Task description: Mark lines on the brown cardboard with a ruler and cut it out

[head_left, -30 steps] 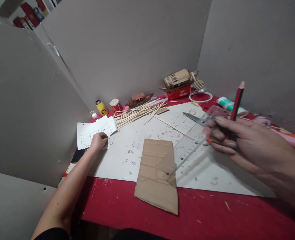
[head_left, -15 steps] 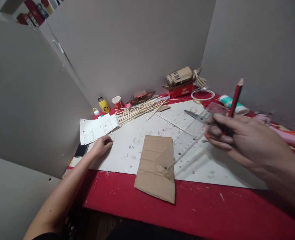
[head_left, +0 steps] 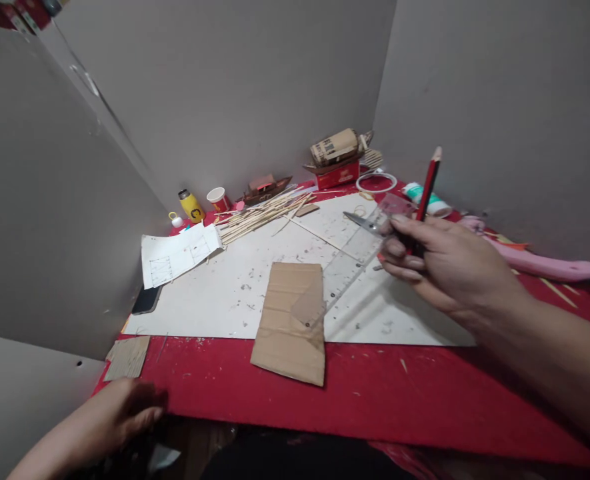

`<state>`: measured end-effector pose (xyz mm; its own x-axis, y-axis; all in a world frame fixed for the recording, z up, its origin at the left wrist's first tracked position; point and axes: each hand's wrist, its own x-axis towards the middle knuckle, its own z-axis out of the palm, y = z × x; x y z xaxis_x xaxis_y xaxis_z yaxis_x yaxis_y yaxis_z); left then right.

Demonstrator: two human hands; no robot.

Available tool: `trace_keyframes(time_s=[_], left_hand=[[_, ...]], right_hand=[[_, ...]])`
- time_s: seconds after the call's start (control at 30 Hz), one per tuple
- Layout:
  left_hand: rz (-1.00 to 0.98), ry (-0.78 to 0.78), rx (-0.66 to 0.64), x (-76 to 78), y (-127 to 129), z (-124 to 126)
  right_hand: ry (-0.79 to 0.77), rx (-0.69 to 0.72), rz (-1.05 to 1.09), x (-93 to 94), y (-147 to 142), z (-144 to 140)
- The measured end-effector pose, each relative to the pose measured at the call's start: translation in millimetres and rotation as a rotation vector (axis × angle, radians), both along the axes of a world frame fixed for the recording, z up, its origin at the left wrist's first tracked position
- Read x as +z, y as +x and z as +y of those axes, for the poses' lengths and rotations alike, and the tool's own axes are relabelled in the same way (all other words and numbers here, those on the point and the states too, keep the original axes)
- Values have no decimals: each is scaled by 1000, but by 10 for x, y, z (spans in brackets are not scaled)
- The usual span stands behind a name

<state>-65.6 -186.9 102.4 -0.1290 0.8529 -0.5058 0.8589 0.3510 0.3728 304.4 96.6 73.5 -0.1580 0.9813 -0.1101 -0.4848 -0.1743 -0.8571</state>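
Observation:
My right hand (head_left: 439,260), over the right of the white board, is closed on a clear plastic ruler (head_left: 342,283), a red-and-black pencil (head_left: 429,183) and scissors (head_left: 362,223). The pencil points up, while the scissor blades point left. The ruler slants down leftward, its far end over a piece of brown cardboard (head_left: 287,340) on the board's front edge. My left hand (head_left: 129,410) is at the table's front left edge, fingers loosely bent and apart, holding nothing that I can see. Just beyond it lies a small corrugated cardboard piece (head_left: 129,358).
Thin wooden sticks (head_left: 265,217) lie across the back of the white board (head_left: 189,317). A drawing sheet (head_left: 179,257) and a phone (head_left: 146,300) are at left. Behind stand a yellow bottle (head_left: 191,205), a paper cup (head_left: 218,199) and model boats (head_left: 265,190). A pink tool (head_left: 549,261) lies right.
My left hand has moved from the white board back to the table's front left edge. The view has shifted slightly right; my right hand still holds the ruler, pencil and scissors.

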Motion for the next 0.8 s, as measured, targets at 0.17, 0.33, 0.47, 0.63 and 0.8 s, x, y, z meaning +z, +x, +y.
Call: trace_keyframes(time_s=[0.17,0.33,0.47,0.63,0.8], left_hand=[[169,307,-187,-50,439,469],[168,469,-630,-385,986,1126],[150,351,-747,-547,1135,1518],[176,339,-698,-605,1056,1731],[169,371,-676,-645,1014,1728]], right_hand=[[35,-38,20,0,0,27],[47,-79,36,-9,24,70],[45,-73,35,-12,46,87],[29,-78,12,-62,33,123],[13,-61,-31,-140,9,160]])
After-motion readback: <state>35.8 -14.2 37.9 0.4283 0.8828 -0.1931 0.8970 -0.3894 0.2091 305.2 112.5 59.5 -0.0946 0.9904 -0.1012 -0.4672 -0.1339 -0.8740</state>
